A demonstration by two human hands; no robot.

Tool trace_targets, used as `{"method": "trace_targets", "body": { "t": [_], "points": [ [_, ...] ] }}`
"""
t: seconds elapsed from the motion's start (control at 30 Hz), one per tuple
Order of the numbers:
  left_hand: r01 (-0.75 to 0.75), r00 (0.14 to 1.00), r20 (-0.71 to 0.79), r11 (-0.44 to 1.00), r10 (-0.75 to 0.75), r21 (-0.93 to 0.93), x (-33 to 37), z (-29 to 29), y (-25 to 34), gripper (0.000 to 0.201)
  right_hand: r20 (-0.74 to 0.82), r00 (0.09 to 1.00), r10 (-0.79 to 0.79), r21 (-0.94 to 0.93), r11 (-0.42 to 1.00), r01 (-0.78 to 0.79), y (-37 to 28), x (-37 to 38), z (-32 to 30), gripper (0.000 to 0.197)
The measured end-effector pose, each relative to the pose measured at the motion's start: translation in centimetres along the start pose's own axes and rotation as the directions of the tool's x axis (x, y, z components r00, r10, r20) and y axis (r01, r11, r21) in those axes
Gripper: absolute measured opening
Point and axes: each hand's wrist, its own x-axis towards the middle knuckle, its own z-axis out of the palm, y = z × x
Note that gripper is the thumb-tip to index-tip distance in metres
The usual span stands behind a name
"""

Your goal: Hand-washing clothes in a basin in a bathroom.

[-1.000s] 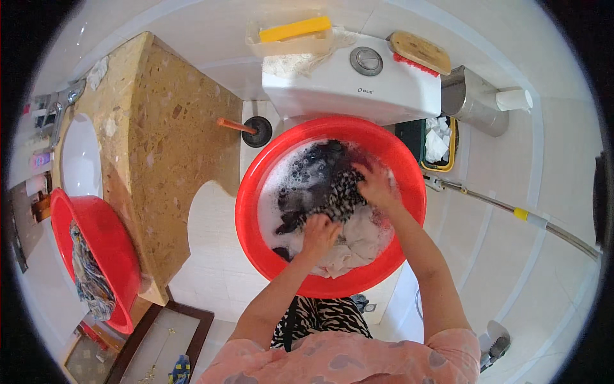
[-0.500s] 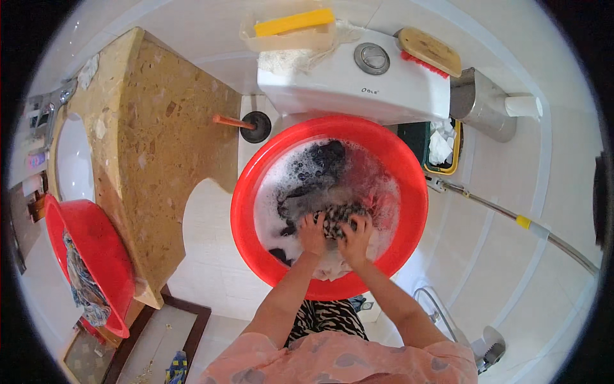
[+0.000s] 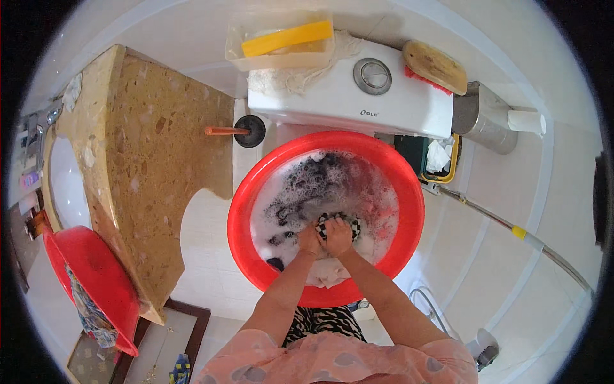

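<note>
A large red basin (image 3: 240, 249) holds soapy water, with dark cloth (image 3: 310, 176) partly under the suds. Near the basin's front half, my right hand (image 3: 337, 235) is closed on a black-and-white checkered cloth (image 3: 355, 229), bunched up under its fingers. Pressed close beside it, my left hand (image 3: 310, 239) is closed against the left end of the same cloth; its fingertips are partly hidden. Pale cloth (image 3: 327, 272) lies in the foam just below my hands, by the front rim. A small dark piece of cloth (image 3: 275, 263) pokes out at the left.
Behind the basin stands a white toilet tank (image 3: 307, 99) with a scrubbing brush (image 3: 436, 66) and a plastic box (image 3: 281, 59) on top. A plunger (image 3: 249, 131) is at the back left. A second red basin (image 3: 96, 269) holds clothes. A mop pole (image 3: 492, 208) leans on the right.
My hands have come closer together, and the checkered cloth is bunched smaller between them. The dark cloth at the back sits lower in the suds. The whole view has shifted slightly.
</note>
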Motion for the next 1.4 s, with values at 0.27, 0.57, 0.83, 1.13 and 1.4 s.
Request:
{"method": "trace_targets", "body": {
  "t": [0.27,0.57,0.83,1.13,1.4],
  "points": [
    [0.005,0.98,0.178,0.897,-0.094,0.442,1.1,-1.8,1.5,0.052,0.318,0.937,0.146,0.062,0.983,-0.174,1.5,5.1,0.9,0.036],
    [-0.237,0.971,0.035,0.947,0.235,0.217,-2.7,-5.7,7.4,0.066,0.104,0.988,0.113,-0.116,0.988,-0.101,7.5,10.7,-3.8,0.04],
    [-0.508,0.741,-0.338,0.813,0.581,0.285,-6.4,-13.3,11.3,0.031,-0.224,0.973,-0.046,0.284,0.952,0.11,3.4,7.9,-15.5,0.051],
    [-0.553,0.788,0.038,0.681,0.614,0.481,-6.7,-8.5,5.9,0.042,0.164,0.96,0.226,0.059,0.969,-0.238,3.5,9.5,-7.2,0.084],
    [-0.318,0.9,-0.141,0.843,0.412,0.433,-1.5,-5.8,9.3,0.111,-0.169,0.932,0.322,0.028,0.946,-0.322,2.5,6.6,-1.2,0.062]
  ]
}}
